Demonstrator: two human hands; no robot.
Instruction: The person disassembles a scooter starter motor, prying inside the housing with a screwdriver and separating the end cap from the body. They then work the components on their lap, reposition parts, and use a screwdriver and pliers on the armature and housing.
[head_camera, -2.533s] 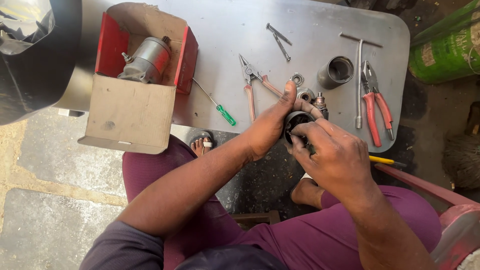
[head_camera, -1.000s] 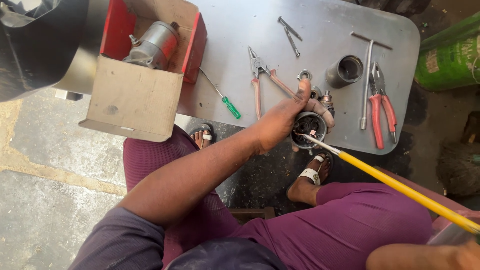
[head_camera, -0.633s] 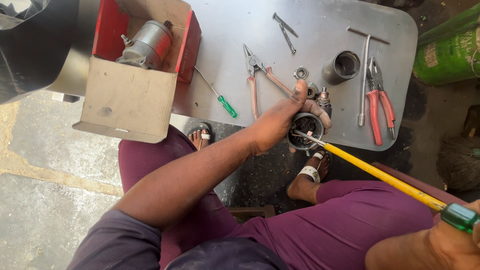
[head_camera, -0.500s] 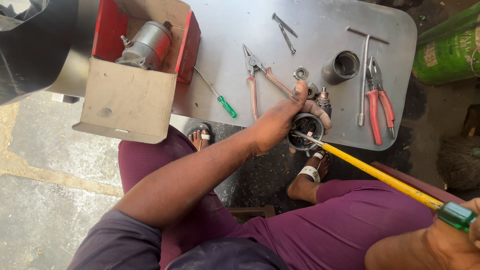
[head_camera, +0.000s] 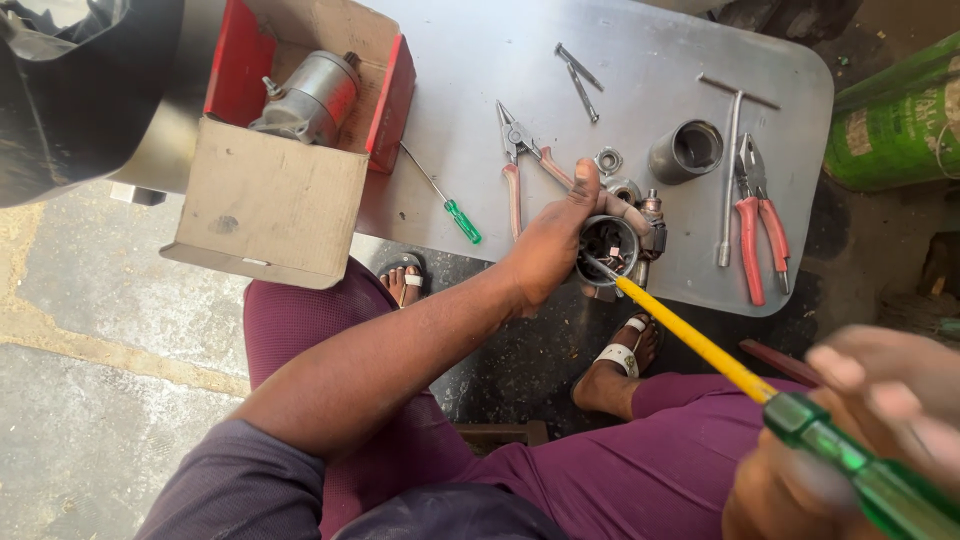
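My left hand (head_camera: 556, 242) grips a round dark motor housing (head_camera: 607, 246) at the near edge of the grey metal table (head_camera: 640, 60), its open end facing me. My right hand (head_camera: 850, 430), blurred at the lower right, holds a long screwdriver (head_camera: 700, 345) with a yellow shaft and a green handle. The screwdriver's tip is inside the open housing. Small metal parts sit just behind the housing.
On the table lie an open cardboard box (head_camera: 290, 130) with a grey motor inside, a small green screwdriver (head_camera: 445, 195), pink-handled pliers (head_camera: 520, 165), red-handled pliers (head_camera: 755, 215), a T-handle wrench (head_camera: 732, 170), a metal sleeve (head_camera: 685, 150). A green cylinder (head_camera: 900, 110) lies at right.
My right hand left the housing, took the long yellow screwdriver and put its tip into the housing. It has since drawn closer to the camera. My left hand kept its grip.
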